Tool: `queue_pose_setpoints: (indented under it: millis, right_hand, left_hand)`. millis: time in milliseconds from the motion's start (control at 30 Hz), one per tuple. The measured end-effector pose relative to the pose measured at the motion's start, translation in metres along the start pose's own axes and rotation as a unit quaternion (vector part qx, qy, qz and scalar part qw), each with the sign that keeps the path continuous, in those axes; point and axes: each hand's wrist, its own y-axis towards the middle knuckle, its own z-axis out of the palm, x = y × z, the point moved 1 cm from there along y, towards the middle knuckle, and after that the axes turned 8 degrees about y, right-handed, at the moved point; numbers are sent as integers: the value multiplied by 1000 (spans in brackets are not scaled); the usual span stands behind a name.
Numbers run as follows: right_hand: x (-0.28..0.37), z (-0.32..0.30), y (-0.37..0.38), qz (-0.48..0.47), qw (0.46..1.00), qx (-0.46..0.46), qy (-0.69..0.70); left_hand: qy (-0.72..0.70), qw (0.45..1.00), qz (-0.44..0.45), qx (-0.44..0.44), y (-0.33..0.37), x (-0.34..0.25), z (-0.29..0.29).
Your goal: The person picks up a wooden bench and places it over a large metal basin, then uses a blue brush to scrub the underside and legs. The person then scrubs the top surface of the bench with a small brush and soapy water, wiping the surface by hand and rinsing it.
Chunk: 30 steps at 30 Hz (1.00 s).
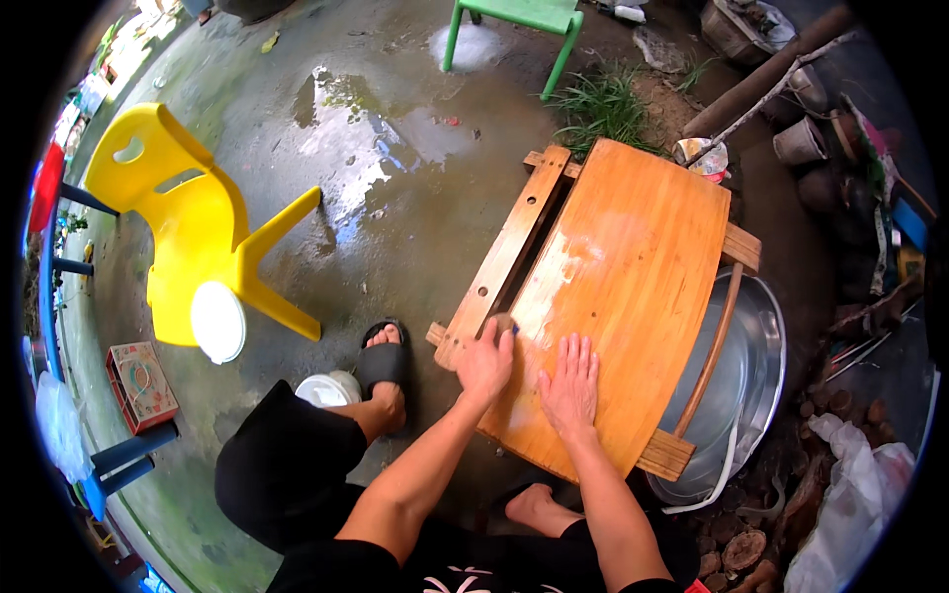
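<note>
A wooden piece of furniture with a broad, curved, wet panel lies before me, a narrow slat along its left side beyond a dark gap. My right hand lies flat on the lower part of the panel, fingers stretched out and holding nothing. At the panel's left edge, by the slat's near end, my left hand is closed. A small brownish thing shows at its fingertips, mostly hidden, and I cannot make out its kind.
A metal basin stands under the right side of the furniture. Left of me are a yellow plastic chair, a white lid, a white tub and a patterned box. A green stool stands ahead; clutter and a plastic bag lie right.
</note>
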Motion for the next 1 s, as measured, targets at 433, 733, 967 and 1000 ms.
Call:
queue_pose_setpoints:
  millis: [433,733,967,1000]
  right_hand:
    - [-38,-8,46,-138,987,79,12]
    - [-93,-42,114,29,998,-53,-25]
    - [-80,-43,115,19,999,-34,-10]
    - [-85,-44,113,29,999,-27,-12]
  left_hand:
    - [38,992,84,-88,17,-21,12]
    - [0,976,180,-122,148,-127,21]
    - [50,963,246,-93,237,-188,13]
    - [43,959,267,-84,215,-175,6]
